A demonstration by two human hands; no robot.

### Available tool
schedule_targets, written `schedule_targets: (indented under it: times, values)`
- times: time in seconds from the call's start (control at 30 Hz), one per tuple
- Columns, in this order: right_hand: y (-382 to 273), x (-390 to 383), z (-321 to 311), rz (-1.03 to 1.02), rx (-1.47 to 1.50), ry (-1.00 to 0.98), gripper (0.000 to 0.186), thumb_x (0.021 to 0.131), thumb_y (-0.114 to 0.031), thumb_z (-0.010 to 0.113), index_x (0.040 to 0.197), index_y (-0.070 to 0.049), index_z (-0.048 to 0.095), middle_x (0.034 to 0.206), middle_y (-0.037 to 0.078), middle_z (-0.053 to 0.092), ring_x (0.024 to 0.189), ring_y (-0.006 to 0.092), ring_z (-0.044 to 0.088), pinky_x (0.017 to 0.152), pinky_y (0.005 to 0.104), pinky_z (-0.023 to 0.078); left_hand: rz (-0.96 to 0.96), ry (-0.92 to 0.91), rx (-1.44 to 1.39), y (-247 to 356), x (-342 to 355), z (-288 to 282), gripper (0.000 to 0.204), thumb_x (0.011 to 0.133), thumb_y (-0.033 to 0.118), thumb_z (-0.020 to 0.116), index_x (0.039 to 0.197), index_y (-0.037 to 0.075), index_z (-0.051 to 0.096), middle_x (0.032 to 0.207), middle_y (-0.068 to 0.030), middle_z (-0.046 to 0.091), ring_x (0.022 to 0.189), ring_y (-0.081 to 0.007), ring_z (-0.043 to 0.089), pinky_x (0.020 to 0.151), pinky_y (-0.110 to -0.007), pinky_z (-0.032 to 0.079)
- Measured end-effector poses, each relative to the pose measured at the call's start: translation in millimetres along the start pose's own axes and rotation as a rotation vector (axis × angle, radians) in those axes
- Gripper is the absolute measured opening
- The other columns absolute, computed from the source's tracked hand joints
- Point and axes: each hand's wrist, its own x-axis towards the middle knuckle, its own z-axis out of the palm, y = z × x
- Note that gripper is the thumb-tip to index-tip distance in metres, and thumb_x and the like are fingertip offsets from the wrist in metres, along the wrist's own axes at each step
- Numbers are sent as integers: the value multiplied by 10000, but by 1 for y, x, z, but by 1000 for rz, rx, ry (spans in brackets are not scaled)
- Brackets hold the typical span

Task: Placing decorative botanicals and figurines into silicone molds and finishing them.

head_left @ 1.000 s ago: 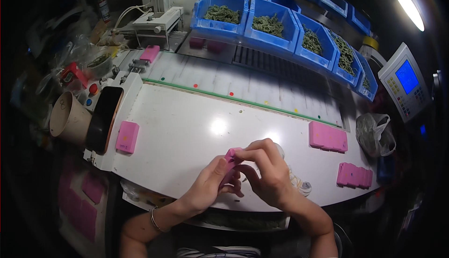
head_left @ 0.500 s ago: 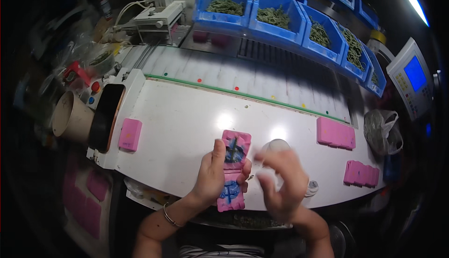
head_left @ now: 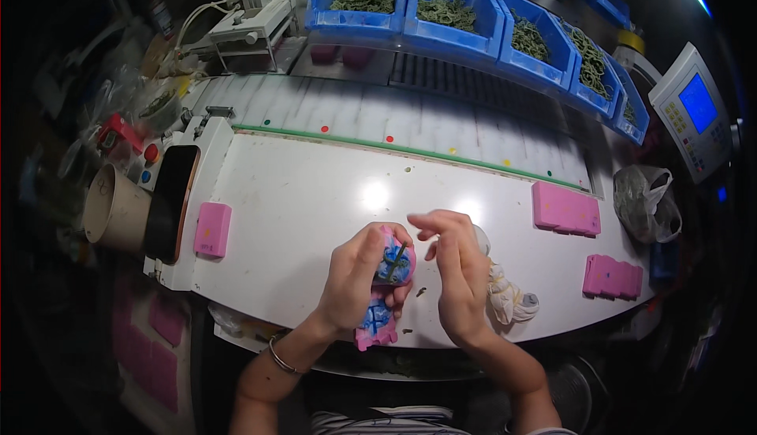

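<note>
My left hand [head_left: 353,273] is wrapped round a hinged-looking pink mould [head_left: 376,325] with blue-stained hollows. Its upper half is tilted up between thumb and fingers, and the lower half hangs toward the table's front edge. A thin dark green stem-like piece [head_left: 397,262] lies across the upper hollow. Just right of the mould hovers my right hand [head_left: 457,273], fingers extended and apart from the thumb, with nothing visible in it. Behind that hand, a white knotted cloth bundle [head_left: 507,293] with yellowish streaks rests on the white table [head_left: 300,191].
Blue bins [head_left: 453,37] of green twisted pieces hang over the back. Pink blocks lie at left [head_left: 213,230] and right [head_left: 565,210]. A phone [head_left: 173,202], a beige cup [head_left: 114,206], a plastic bag [head_left: 646,202] and a keypad display [head_left: 694,112] stand around the edges.
My left hand has tipped the mould's upper half and drawn it slightly left. My right hand has moved left and straightened its fingers. More of the cloth bundle shows.
</note>
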Motion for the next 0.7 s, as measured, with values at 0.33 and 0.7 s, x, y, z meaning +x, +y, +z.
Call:
schedule_targets:
  times: [0.33,0.7]
  values:
    - [-2,-16,6,14,-28,-152,190,723,-16,675,889,-45,588,968,74,514,904,159,470,744,266,377,39,211,246,-10,11,-10,398,886,237,282,904,-46,561,704,-104,587,616,-131,559,566,-237,459]
    - [-5,-12,-15,-435,-497,19,286,646,99,673,893,-18,588,839,111,533,743,237,519,624,308,434,-11,111,264,7,-9,-21,359,913,301,489,1101,-1,539,709,-68,588,617,-101,573,555,-234,487]
